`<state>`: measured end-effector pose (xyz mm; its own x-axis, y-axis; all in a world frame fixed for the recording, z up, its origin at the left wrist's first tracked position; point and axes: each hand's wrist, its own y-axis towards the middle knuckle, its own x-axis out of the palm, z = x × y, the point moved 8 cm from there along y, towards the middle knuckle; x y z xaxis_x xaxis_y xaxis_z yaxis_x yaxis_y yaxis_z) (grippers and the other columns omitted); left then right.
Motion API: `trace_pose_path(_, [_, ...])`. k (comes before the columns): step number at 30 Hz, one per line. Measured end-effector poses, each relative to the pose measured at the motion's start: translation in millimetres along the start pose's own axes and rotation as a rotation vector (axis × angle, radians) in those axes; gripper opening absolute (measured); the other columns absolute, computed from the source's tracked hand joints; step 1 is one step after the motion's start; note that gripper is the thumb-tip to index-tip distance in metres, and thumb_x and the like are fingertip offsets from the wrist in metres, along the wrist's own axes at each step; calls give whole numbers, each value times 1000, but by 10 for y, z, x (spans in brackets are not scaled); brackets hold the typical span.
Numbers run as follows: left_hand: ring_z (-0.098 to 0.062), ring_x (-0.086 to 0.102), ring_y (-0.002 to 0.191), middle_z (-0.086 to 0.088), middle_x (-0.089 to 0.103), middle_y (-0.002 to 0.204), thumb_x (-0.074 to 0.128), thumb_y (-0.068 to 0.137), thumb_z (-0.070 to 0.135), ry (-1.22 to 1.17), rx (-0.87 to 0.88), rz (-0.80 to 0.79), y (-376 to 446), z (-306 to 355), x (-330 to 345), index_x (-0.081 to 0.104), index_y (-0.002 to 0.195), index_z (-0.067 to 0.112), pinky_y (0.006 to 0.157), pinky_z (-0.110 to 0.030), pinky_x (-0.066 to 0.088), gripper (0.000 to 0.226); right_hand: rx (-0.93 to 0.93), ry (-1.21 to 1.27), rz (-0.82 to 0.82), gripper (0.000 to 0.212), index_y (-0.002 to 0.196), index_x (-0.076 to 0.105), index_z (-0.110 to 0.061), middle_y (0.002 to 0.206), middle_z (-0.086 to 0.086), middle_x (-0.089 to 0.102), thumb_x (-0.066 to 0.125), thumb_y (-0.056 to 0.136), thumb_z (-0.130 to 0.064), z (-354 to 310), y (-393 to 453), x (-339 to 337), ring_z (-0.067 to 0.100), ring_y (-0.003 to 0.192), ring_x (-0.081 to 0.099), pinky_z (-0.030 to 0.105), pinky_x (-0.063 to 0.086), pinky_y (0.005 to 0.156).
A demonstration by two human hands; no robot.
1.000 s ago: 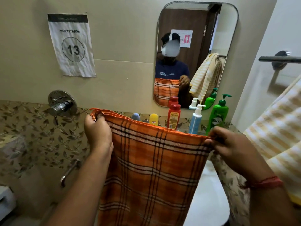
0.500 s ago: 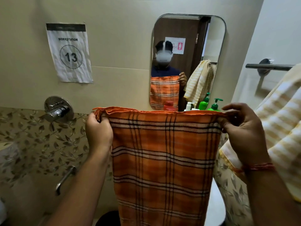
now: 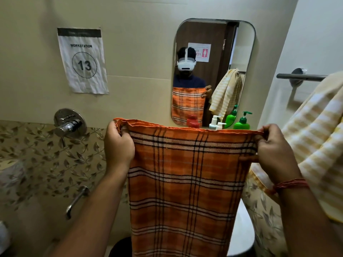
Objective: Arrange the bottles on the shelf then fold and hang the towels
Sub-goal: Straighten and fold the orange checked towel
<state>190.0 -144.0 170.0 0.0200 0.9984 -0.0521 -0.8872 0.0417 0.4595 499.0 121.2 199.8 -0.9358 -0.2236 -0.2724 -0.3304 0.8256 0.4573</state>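
The lower parts of the red bottle [image 3: 194, 124], white pump bottle [image 3: 219, 125] and green pump bottle [image 3: 242, 123] are hidden behind the orange plaid towel [image 3: 185, 182], which is cut off below.

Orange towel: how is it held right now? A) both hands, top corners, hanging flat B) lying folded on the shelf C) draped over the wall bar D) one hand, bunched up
A: the left hand and right hand each pinch a top corner, and the orange towel hangs flat between them.
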Motion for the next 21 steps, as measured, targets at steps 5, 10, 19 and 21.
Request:
trace_pose_path(5, [-12, 46, 103, 13, 51, 104, 37, 103, 2, 46, 57, 21, -130, 132, -66, 45, 141, 3, 67, 2, 30, 38, -78, 5, 72, 31, 90, 49, -42, 101, 8, 65, 44, 99, -13, -93, -102, -15, 35, 88, 68, 57, 59, 73])
trace_pose_path(10, [-20, 50, 94, -6, 51, 105, 35, 93, -12, 135, 209, 82, -197, 210, -185, 47, 130, -3, 68, 5, 32, 40, -177, 74, 206, 30, 95, 52, -41, 103, 8, 67, 51, 96, -11, -216, -212, -80, 34, 93, 66, 57, 57, 82])
trace_pose_path(19, [-8, 47, 70, -4, 54, 95, 36, 109, 20, 122, 92, 42, -272, 60, -240, 50, 125, 3, 55, -19, 31, 27, -221, -252, 97, 15, 110, 58, -18, 92, -1, 64, 58, 96, -14, -149, -290, -62, 18, 86, 61, 22, 43, 74])
trace_pose_path(21, [-3, 45, 68, 3, 51, 86, 37, 108, 23, 98, 37, 25, -274, 32, -234, 51, 122, 6, 55, -21, 32, 26, -229, -335, 66, 13, 108, 59, -17, 88, 0, 63, 60, 96, -14, -136, -332, -23, 16, 82, 58, 21, 40, 71])
